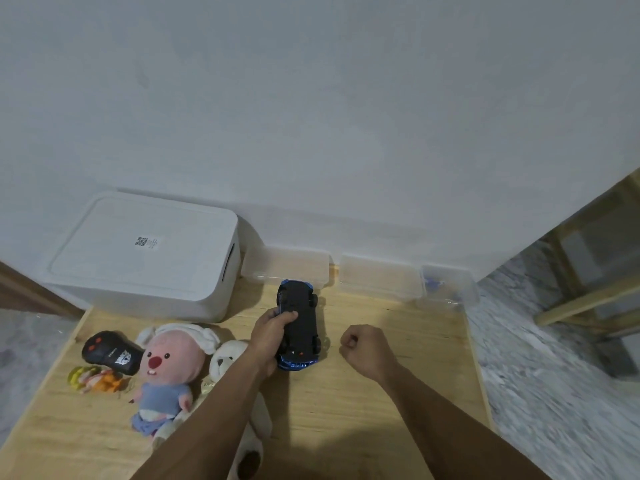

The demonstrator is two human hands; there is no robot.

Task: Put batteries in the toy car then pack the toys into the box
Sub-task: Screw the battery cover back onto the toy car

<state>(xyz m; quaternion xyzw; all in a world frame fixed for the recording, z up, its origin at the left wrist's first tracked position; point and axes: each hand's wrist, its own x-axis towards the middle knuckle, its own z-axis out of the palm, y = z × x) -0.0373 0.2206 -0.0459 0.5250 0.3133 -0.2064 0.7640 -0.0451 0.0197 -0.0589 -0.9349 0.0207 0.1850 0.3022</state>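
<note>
A blue toy car (300, 323) lies upside down on the wooden table (381, 393), its black underside facing up. My left hand (272, 336) grips the car's left side with thumb and fingers curled round it. To the right of the car, my right hand (362, 348) hovers as a fist with nothing visible in it. A white lidded box (145, 254) stands closed at the back left. A pink plush (166, 372), a white plush (228, 365), a black remote control (110, 353) and a small yellow-orange toy (93, 379) lie at the left.
Three clear plastic containers (287, 266), (379, 275), (446, 285) line the back edge against the white wall; the rightmost holds something small and blue. The table's right edge drops to a marbled floor, with a wooden frame (588, 271) beyond.
</note>
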